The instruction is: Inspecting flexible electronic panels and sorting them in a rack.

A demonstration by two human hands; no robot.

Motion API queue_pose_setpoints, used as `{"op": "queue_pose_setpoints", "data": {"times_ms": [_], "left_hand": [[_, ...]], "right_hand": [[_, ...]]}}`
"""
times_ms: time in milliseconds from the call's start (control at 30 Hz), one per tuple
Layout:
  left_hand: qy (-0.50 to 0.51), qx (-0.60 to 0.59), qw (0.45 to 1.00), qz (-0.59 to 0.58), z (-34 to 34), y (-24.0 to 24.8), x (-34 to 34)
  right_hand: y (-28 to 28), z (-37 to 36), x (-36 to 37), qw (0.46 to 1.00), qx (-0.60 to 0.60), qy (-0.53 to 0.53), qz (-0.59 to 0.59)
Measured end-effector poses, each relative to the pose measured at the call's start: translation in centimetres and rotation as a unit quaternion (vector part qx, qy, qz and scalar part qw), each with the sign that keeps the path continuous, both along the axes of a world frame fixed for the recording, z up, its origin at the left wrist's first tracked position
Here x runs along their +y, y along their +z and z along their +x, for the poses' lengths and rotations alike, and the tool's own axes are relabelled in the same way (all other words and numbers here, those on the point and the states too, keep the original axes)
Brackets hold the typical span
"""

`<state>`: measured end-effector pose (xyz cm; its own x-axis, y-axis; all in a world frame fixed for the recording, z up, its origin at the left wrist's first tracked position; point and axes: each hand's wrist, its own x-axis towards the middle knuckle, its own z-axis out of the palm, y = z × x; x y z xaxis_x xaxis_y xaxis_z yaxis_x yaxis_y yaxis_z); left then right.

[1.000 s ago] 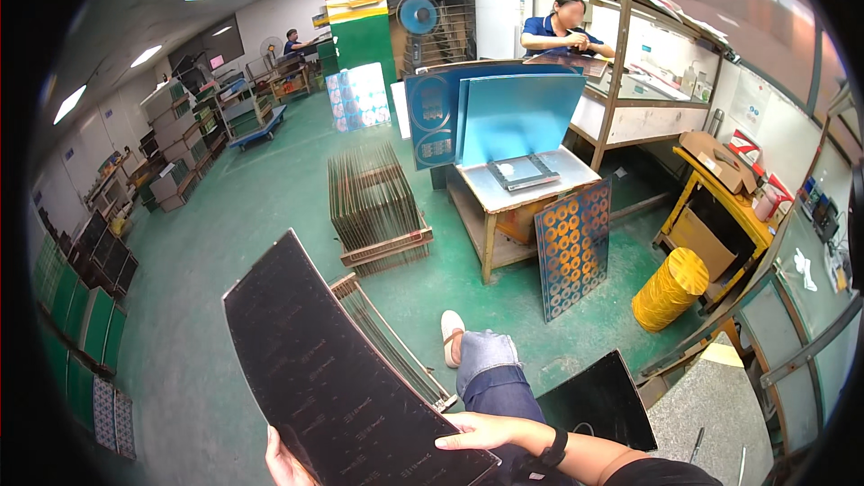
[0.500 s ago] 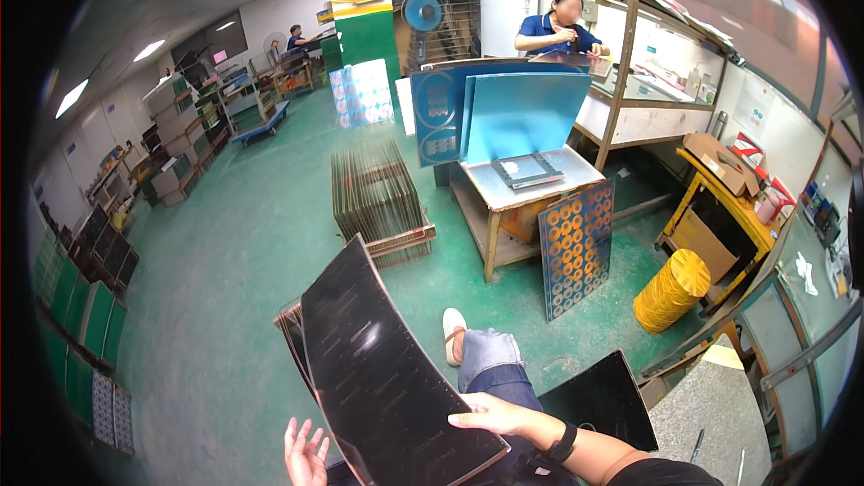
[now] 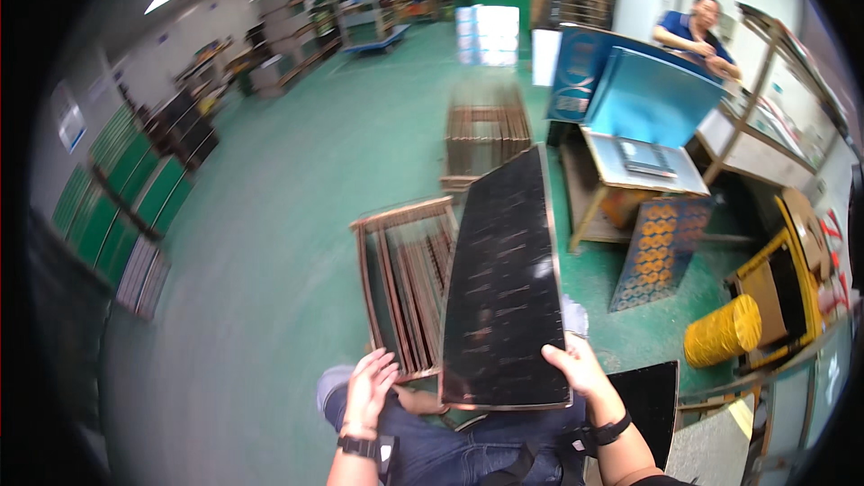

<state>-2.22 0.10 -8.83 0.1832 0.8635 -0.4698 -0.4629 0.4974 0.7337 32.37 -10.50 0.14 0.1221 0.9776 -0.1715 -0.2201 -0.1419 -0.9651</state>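
My right hand [image 3: 585, 373] grips a large black circuit board panel [image 3: 504, 297] by its lower right edge, thumb on the face. The panel stands tilted above my lap, with a thin copper-coloured border. Left of it, a low brown slotted rack [image 3: 362, 261] stands on the floor with several thin panels upright in it; the black panel hides its right side. Near the rack's close end is my left hand [image 3: 367, 389], holding nothing, fingers apart; whether it touches the rack I cannot tell. Another black panel [image 3: 643, 405] leans beside my right forearm.
Beyond is a second slotted rack [image 3: 486, 139]. A small table [image 3: 598, 157] carries blue sheets [image 3: 652, 99]; a panel with orange rings [image 3: 657, 247] leans against it. At right stand a yellow-wrapped cylinder [image 3: 723, 331] and a yellow stand [image 3: 792, 252]. A person [image 3: 697, 36] sits at the far bench.
My view has swung left, bringing the near rack into sight. The black panel has come more upright in my right hand. My left hand has moved up beside the rack's close end.
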Motion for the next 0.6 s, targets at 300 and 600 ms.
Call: {"op": "queue_pose_setpoints", "data": {"times_ms": [300,600], "left_hand": [[0.028,0.005,0.998,-0.058,0.0,-2.5,1.4],[0.131,-0.048,0.982,-0.127,-4.8,-10.5,3.3]], "right_hand": [[0.6,-0.9,1.1,0.997,-0.077,-0.006,-0.009],[-4.1,-9.5,10.1,0.989,-0.139,0.046,0.023]]}}
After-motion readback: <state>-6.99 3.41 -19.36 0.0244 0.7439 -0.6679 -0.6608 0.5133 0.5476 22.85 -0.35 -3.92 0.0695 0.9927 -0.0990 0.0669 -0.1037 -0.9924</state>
